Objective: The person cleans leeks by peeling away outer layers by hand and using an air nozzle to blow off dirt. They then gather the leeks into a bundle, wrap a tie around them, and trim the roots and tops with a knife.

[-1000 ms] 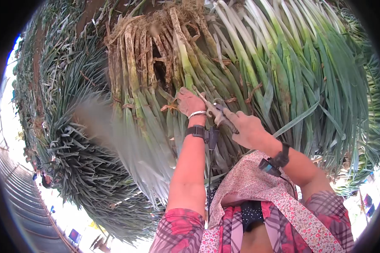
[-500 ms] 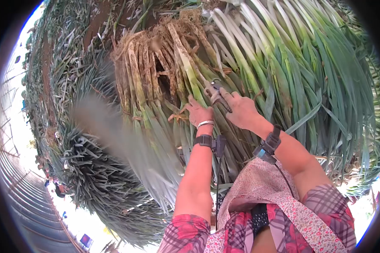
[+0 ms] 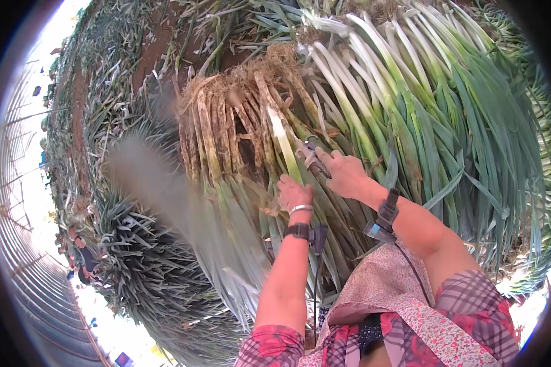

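Long green onion stalks lie side by side with their roots away from me. My left hand (image 3: 295,193) is closed around one stalk (image 3: 283,137), whose middle shows bare white skin below a brown, soil-covered root end. Close to its right, my right hand (image 3: 343,173) is closed on a small cutting tool (image 3: 313,160) with dark and metal parts. The tool's tip touches or lies over a brown outer leaf beside the stalk. Brown, unpeeled stalks (image 3: 209,134) lie to the left of my hands.
White, cleaned onions (image 3: 373,61) with long green leaves fill the right side. A large heap of green leaves (image 3: 159,281) lies at the lower left. People (image 3: 86,257) are small at the far left, under a ribbed roof. A blurred streak crosses the left foreground.
The stalk under my left hand now shows white skin where brownish-green covering was. My left hand has moved slightly toward my body. The view has shifted a little.
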{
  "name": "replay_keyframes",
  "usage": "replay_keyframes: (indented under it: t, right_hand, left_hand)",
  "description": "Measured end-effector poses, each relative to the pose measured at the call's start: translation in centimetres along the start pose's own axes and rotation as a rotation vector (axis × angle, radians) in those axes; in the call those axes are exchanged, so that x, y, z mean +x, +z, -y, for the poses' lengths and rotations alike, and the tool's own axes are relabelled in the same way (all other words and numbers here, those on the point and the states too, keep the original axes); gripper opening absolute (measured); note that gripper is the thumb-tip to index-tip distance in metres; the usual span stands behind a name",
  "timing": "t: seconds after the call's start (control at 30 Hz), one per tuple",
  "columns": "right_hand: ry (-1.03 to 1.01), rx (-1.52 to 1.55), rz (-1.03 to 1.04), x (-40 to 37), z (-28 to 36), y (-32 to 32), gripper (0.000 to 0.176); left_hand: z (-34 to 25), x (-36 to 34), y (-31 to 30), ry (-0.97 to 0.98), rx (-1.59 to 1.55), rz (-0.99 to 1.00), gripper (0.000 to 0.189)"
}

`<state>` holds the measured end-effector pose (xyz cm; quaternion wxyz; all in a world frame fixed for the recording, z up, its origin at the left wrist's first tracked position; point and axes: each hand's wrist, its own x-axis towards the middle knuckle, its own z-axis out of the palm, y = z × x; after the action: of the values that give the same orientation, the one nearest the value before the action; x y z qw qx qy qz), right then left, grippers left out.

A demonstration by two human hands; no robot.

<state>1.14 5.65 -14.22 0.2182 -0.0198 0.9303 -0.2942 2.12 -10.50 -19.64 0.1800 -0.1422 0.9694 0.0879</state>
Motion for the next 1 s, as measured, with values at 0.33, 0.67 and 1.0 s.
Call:
replay_keyframes:
  t: [0.33,0.67,1.0]
  right_hand:
    - [-0.089,-0.044,-0.147,7.1,-0.5,-0.9,0.068]
    - [-0.129,0.025,0.093,-6.8,2.0,-1.5,0.069]
    - [-0.108,-0.025,-0.035,2.3,2.4,1.0,0.076]
  left_hand:
    - [3.9,-3.7,-1.9,-0.001,-0.413,0.174,0.041]
    - [5.6,-5.2,-0.3,0.044,-0.285,-0.030,0.038]
    - [4.7,-7.3,1.5,-0.034,-0.064,0.006,0.049]
